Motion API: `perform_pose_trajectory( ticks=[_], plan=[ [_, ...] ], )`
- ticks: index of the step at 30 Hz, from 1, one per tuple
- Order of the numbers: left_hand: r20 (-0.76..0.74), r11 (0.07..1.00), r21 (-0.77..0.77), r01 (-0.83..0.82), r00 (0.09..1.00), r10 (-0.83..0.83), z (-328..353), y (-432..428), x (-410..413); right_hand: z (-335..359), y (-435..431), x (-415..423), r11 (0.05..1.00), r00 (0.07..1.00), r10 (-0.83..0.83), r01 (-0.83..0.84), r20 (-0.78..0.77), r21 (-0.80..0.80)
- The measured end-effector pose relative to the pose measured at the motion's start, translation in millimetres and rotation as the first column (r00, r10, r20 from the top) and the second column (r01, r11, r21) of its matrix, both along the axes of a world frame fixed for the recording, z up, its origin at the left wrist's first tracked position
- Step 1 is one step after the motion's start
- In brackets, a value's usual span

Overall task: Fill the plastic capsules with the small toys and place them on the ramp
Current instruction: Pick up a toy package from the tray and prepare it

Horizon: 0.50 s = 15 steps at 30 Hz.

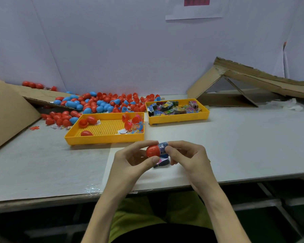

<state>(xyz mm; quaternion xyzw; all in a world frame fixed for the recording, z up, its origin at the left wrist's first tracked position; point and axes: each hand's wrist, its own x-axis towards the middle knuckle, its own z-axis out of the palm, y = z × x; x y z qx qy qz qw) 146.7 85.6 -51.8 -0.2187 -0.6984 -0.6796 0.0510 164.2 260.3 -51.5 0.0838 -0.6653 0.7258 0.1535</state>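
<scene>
Fingers (154, 159) of left hand (130, 160) pinch red capsule half (152, 150), right hand (188, 155) grips toy packet (162, 147): tuck corners in fully.

No text can be read. The white paper sheet (195, 9) on the pale wall carries a red bar (197, 2) whose print is blurred. The small blue toy packet (162, 148) at the mouth of the red plastic capsule half (152, 150) has a white label with marks too small to make out, as is the print on the colourful packets (174, 106) in the right-hand yellow plastic tray (178, 118)
</scene>
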Motion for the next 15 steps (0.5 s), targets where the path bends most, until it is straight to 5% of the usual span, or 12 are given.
perform_pose_trajectory(
  ticks=[15],
  plan=[
    [-0.048,0.994,-0.053,-0.098,0.994,0.095,-10.2,4.1,0.2,-4.8,2.8,-4.0,0.995,1.000,-0.026,0.026,-0.002,0.092]
  ],
)
